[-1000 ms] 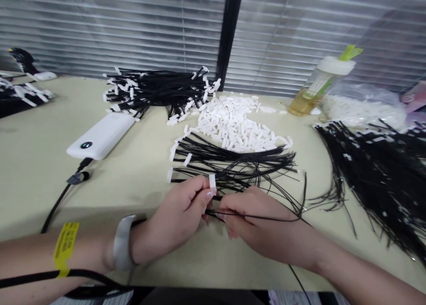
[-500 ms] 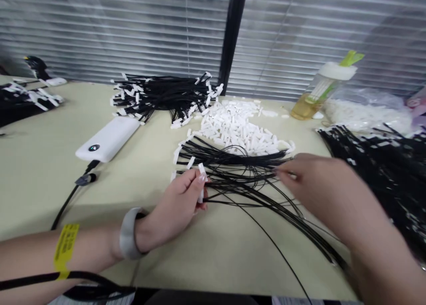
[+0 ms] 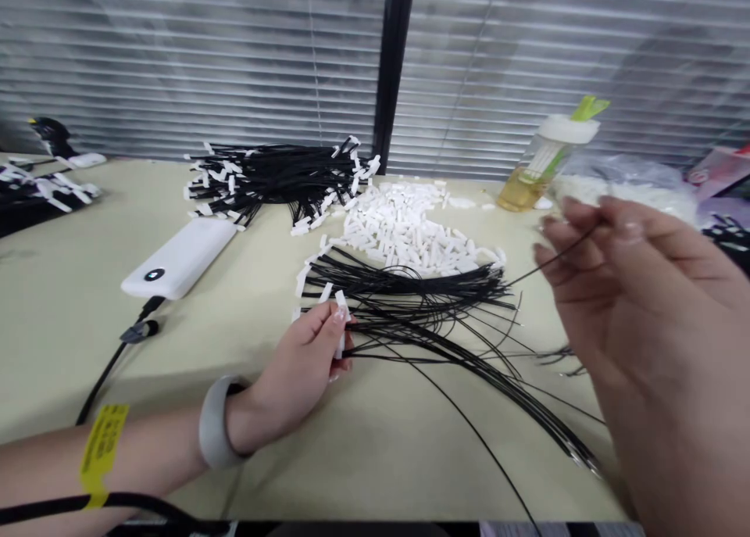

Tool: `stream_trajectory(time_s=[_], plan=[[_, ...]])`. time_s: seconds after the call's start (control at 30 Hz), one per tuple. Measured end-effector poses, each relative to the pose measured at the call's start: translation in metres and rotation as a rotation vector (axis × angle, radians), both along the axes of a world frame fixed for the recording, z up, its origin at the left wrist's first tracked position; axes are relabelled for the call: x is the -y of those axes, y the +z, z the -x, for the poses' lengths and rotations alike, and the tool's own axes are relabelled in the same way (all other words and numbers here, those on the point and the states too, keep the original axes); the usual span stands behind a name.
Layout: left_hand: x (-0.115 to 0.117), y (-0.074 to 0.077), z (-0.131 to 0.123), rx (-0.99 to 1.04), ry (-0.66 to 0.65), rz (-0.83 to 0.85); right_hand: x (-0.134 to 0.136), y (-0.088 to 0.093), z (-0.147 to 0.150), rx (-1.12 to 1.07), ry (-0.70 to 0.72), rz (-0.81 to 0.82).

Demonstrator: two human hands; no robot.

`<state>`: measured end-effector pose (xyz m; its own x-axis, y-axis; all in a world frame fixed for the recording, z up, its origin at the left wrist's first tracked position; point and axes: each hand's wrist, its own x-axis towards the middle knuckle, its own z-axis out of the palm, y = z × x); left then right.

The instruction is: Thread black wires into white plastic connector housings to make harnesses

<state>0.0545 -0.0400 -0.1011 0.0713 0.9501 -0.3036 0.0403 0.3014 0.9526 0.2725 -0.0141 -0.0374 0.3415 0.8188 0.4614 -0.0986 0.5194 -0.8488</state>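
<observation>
My left hand rests on the beige table and pinches a small white tag at the near end of a loose fan of thin black cords. My right hand is raised close to the camera at the right, its fingers closed on one black cord that it has drawn up out of the fan. A heap of small white tags lies just behind the fan.
A bundle of black cords with white tags lies at the back. A white power bank with a black cable sits at the left. A bottle of yellow liquid and a plastic bag stand at the back right.
My right hand left my left hand, reached out over the fan of cords, then rose up and to the right with one cord. My left hand stayed on its white tag.
</observation>
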Motion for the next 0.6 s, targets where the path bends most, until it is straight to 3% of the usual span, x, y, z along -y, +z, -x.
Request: stream_trajectory(time_s=[0.13, 0.2, 0.3, 0.37, 0.6], plan=[[0.0, 0.0, 0.0, 0.012, -0.003, -0.02, 0.0, 0.006, -0.014, -0.109, -0.016, -0.029], [0.0, 0.0, 0.0, 0.008, -0.001, -0.012, 0.005, 0.005, -0.015, 0.032, 0.165, 0.037], [0.001, 0.001, 0.0, -0.027, -0.011, 0.002, 0.015, -0.005, -0.004, 0.38, 0.552, 0.151], [0.002, 0.002, 0.0, -0.054, -0.03, -0.002, 0.017, -0.015, 0.009, 0.581, 0.649, 0.231], [0.002, 0.001, 0.001, -0.107, -0.123, -0.043, 0.011, -0.036, 0.037, 1.037, 0.433, 0.27]])
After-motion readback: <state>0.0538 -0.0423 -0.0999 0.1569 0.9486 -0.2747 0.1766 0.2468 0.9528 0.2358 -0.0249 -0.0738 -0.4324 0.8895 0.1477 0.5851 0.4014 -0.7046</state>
